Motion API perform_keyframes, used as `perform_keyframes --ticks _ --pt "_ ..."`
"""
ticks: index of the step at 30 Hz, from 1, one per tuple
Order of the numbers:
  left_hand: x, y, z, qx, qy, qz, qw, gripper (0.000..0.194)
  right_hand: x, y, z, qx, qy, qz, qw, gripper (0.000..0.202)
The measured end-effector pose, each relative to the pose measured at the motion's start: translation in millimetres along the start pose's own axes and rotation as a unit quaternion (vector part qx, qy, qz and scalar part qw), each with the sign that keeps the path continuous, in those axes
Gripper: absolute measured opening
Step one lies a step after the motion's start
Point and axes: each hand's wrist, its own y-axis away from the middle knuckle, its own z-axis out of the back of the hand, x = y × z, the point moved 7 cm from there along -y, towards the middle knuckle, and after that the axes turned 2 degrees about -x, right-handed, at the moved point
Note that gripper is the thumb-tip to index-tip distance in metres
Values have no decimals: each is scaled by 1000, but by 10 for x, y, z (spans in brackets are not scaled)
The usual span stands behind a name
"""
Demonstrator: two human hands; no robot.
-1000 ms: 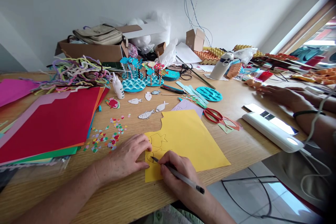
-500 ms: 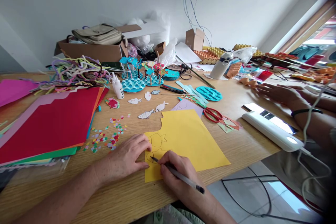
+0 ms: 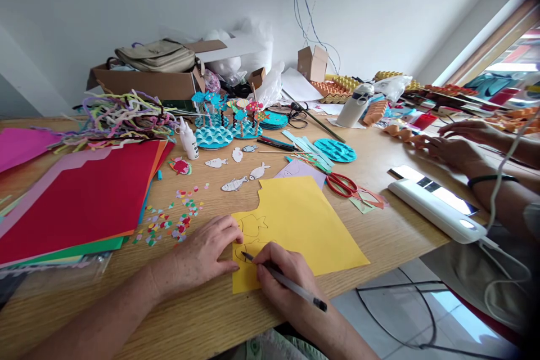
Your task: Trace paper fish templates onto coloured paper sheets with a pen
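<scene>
My right hand grips a black-tipped pen, its point touching the yellow paper near the left edge. Two fish outlines are drawn there, one above the other; my fingers cover part of the lower one. Resting at the paper's left edge is my left hand, fingers bent and thumb apart, with nothing held. Beyond the sheet lie several cut-out paper fish, and a lilac sheet is partly under it. Red-handled scissors lie at its far right.
Left are stacked coloured sheets, paper confetti and a glue bottle. Blue fish decorations stand farther back. A white power bank and phone lie right, near another person's hands.
The pen tip has shifted very slightly left on the lower fish drawing. My left hand stays in place. The other person's hands at the right have moved.
</scene>
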Motion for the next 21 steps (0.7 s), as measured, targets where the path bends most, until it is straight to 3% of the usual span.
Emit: perform_keyframes --ticks 6,21 --pt "-9 1 20 -4 6 1 1000 25 -40 16 -9 2 -47 2 999 10" --pt "-17 -13 13 -6 15 -4 1000 23 -25 -66 -65 -4 -43 -2 999 11"
